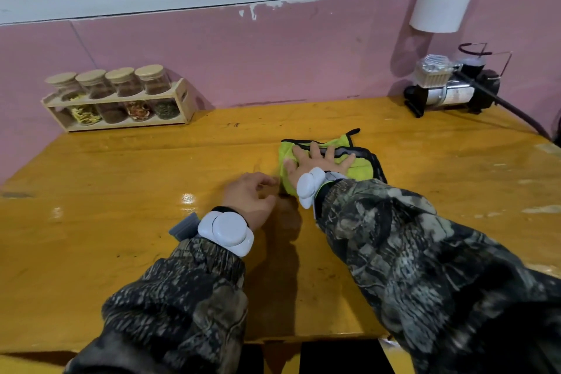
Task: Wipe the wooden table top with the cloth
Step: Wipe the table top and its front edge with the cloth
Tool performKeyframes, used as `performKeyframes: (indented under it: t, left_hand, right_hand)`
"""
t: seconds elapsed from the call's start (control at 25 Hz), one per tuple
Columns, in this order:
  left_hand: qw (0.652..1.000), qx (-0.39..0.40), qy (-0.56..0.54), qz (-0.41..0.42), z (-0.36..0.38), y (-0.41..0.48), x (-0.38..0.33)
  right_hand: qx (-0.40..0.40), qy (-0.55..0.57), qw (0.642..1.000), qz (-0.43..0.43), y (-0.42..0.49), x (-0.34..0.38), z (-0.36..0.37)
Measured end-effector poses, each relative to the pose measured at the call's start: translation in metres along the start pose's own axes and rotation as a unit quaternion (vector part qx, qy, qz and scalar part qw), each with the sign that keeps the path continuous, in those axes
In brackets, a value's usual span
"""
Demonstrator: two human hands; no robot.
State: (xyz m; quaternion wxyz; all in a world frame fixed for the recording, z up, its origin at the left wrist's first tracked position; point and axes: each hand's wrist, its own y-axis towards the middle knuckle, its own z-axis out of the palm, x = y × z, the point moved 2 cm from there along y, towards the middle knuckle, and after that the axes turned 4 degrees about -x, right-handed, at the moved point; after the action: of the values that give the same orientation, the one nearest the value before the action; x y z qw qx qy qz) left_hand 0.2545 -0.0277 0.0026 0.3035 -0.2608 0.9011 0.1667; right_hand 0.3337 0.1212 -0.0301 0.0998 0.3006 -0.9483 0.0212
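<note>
A yellow-green cloth [358,165] with dark edging lies bunched on the glossy wooden table top [121,179], right of centre. My right hand [318,162] lies flat on the cloth with its fingers spread, pressing it down. My left hand [253,196] rests on the wood just left of the cloth's near corner, fingers loosely curled and holding nothing. Both wrists carry white bands over camouflage sleeves.
A wooden rack of spice jars [121,100] stands at the back left against the pink wall. A small air compressor [452,86] with a black hose sits at the back right corner. The table's front edge [182,343] runs under my forearms.
</note>
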Motion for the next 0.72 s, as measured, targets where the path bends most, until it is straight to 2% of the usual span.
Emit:
performKeyframes:
  t: [0.2,0.44,0.72]
  left_hand:
    - [1.0,-0.013,-0.014,-0.02,0.005,0.006,-0.002]
    - [1.0,-0.025,0.0,-0.011,0.031,0.015,-0.031]
    - [0.999,0.026,-0.021,0.022,0.082,0.015,-0.082]
  right_hand:
    - [0.016,-0.034,0.999,-0.009,0.004,-0.008,0.0]
    - [0.032,-0.031,0.999,-0.028,0.011,-0.057,-0.008]
    - [0.015,-0.028,1.0,0.0,0.004,-0.134,-0.023]
